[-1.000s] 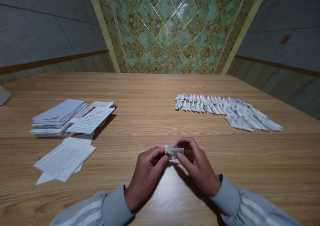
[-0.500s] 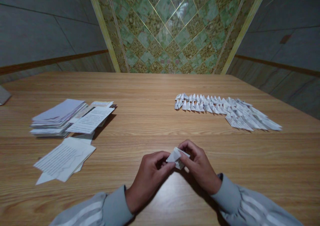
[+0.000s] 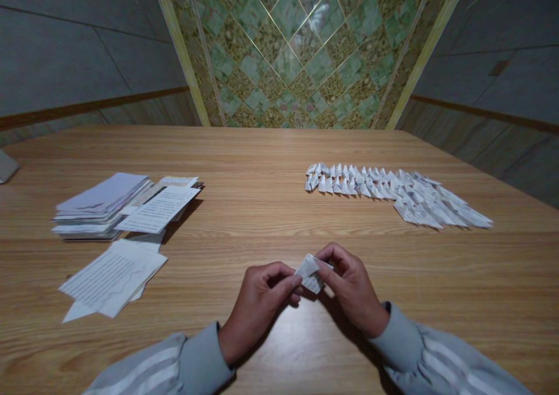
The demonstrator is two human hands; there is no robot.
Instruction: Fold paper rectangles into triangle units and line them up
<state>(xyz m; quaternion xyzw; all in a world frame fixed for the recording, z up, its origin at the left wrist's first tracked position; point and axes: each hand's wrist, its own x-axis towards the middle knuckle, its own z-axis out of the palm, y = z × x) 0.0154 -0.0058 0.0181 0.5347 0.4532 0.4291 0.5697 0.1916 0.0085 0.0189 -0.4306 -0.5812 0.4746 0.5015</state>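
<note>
Both of my hands pinch a small folded piece of printed paper point(image 3: 311, 271) just above the wooden table point(image 3: 262, 208), near its front edge. My left hand point(image 3: 261, 307) grips the piece's left end with thumb and fingers curled. From the right, my right hand point(image 3: 349, 287) holds the other end between thumb and forefinger. The paper is folded into a small angular shape, tilted up to the right.
A long row of several small folded paper pieces point(image 3: 393, 194) lies at the right back. Stacks of paper slips point(image 3: 105, 205) sit at the left, with loose printed sheets point(image 3: 111, 275) in front of them. A grey object point(image 3: 6, 165) shows at the far left edge.
The paper went from a flat horizontal strip held between both hands to a folded, tilted angular shape. Both hands shifted slightly toward me and to the right.
</note>
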